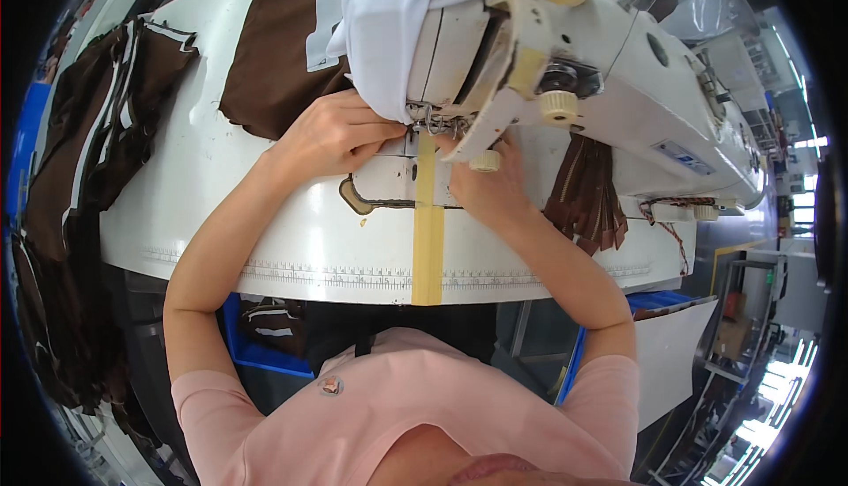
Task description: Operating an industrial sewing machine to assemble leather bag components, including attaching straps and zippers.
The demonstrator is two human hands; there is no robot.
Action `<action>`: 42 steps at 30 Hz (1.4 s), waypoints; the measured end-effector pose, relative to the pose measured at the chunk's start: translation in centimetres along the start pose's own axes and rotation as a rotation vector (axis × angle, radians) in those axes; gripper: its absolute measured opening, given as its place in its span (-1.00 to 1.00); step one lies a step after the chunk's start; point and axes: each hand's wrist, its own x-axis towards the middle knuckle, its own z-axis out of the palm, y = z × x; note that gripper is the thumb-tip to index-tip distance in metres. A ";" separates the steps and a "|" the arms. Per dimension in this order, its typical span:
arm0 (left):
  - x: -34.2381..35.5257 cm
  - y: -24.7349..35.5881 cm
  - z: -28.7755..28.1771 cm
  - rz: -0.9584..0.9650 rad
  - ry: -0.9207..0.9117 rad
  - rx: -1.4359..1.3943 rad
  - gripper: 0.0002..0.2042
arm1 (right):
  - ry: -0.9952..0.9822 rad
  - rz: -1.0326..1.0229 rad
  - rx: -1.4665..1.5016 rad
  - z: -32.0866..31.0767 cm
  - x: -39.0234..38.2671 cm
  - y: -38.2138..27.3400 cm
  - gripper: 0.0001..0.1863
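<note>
Fingers of the left hand (331, 137) pinch together at the needle of the white sewing machine (583, 71); brown fabric (274, 53) lies beside it on the table (291, 239). Whether the right hand (486, 187), partly hidden under the machine, is spread or closed cannot be told.

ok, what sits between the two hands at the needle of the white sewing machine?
In the head view, a strip of yellow tape runs down the white table between the left hand and right hand, from the machine's presser foot.

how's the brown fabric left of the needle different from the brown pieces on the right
The brown fabric lies flat on the table as one broad sheet above the left hand; the brown pieces are narrow strips, stacked and fanned, beside the right hand. Both are the same dark brown.
</note>
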 end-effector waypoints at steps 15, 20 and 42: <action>-7.5 10.5 -6.4 -1.125 0.155 -0.676 -0.83 | 0.019 0.207 0.712 -3.3 2.8 -12.0 -0.83; -10.0 14.2 -7.5 -1.152 0.253 -0.764 -0.87 | -0.110 0.142 0.674 -2.7 0.6 -14.1 -0.89; -11.5 -0.6 -7.5 -1.284 0.111 0.425 -0.12 | -0.002 -0.135 0.567 -2.5 -4.0 -15.2 -0.83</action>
